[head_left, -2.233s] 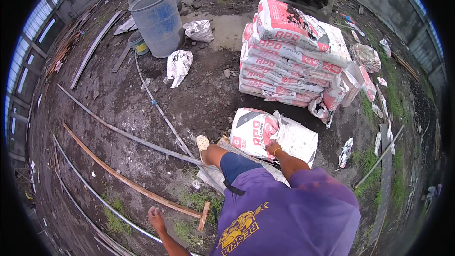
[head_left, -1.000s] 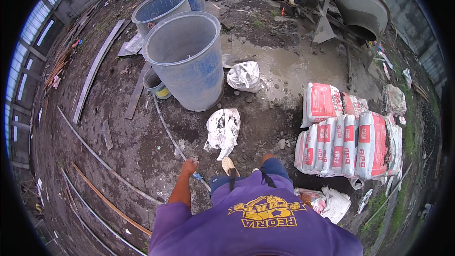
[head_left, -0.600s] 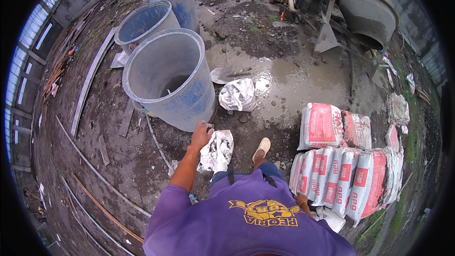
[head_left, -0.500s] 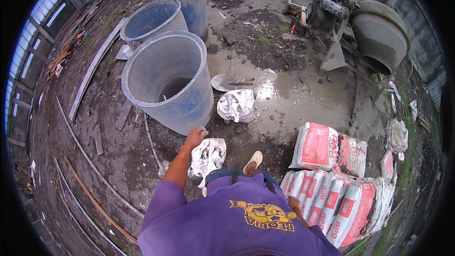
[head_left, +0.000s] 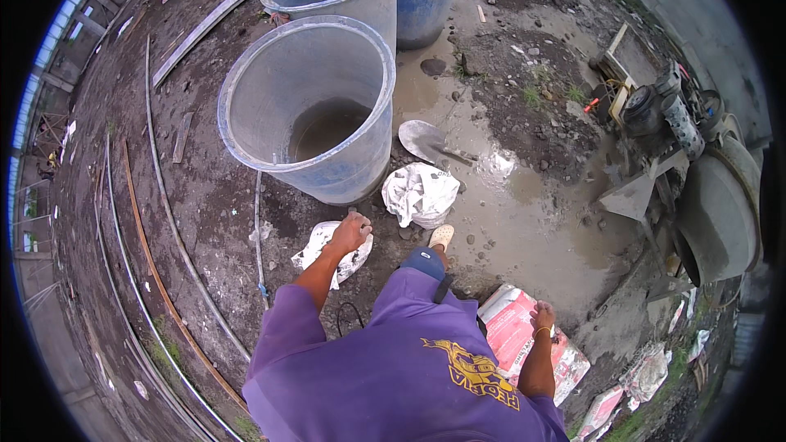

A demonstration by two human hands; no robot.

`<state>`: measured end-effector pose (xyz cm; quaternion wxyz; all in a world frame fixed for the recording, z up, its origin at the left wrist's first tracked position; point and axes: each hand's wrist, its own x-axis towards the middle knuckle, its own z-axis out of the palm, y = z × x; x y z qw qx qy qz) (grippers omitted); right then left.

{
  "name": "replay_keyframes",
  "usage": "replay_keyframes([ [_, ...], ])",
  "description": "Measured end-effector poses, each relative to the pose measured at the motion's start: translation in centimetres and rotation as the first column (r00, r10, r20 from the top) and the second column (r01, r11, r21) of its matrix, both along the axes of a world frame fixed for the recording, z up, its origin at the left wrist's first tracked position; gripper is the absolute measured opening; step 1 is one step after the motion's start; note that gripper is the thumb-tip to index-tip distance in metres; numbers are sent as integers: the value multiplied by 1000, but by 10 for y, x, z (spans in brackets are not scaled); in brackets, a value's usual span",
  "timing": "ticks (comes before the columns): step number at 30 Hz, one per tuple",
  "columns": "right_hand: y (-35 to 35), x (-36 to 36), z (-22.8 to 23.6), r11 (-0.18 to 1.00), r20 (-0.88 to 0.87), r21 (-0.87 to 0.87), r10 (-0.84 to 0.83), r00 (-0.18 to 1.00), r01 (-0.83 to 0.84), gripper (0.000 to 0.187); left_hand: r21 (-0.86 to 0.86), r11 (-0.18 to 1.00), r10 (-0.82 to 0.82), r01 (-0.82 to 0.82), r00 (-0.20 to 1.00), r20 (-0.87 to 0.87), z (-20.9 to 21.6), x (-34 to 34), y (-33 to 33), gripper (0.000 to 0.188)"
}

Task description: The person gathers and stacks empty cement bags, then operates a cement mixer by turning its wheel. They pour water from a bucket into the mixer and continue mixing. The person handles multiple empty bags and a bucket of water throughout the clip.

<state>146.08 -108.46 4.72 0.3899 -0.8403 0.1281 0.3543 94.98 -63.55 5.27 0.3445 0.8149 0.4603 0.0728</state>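
Muddy ground [head_left: 221,237] is spreading around me, and a wide wet lane [head_left: 544,225] is running between the drums and the mixer. The grey mixer [head_left: 716,209] is standing at the far right, its round mouth facing down. Three drums are standing ahead: the nearest drum [head_left: 352,180] is showing its whole round rim and murky liquid low inside; the middle drum [head_left: 372,16] is rising just behind it, and the far drum [head_left: 430,0] is showing only in part. A red-and-white bag [head_left: 503,323] is lying flat at my right side, its upper edge bordering the wet lane. A bunched white sack [head_left: 422,195] is sitting just beside the nearest drum's base; a flatter white sack [head_left: 311,252] is lying on my left, below that drum. A shovel [head_left: 426,141] is lying between the nearest drum and the lane. My left hand [head_left: 350,231] is hanging over the flatter sack, loosely curled and grasping nothing visible. My right hand [head_left: 543,317] is hovering or resting over the bag, fingers half bent, unclenched; I cannot tell whether it is touching.
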Motion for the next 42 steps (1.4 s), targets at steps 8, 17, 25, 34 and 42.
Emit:
replay_keyframes([
  [8,37,97,-5,993,6,-104,-61,998,62,28,-196,971,-136,140,990,36,11,210,84,29],
  [17,73,229,-92,990,-96,-130,-75,993,62,13,267,961,-121,65,972,200,83,445,239,29],
  [25,245,467,-219,-151,-232,-615,973,-5,-774,31,334,900,226,-279,956,188,78,639,343,34],
  [34,802,725,-12,653,377,299,589,715,-696,25,459,727,504,-510,851,147,121,693,390,35],
  [42,1063,684,96,296,627,91,725,286,-951,50,600,365,784,-711,583,214,137,643,478,35],
])
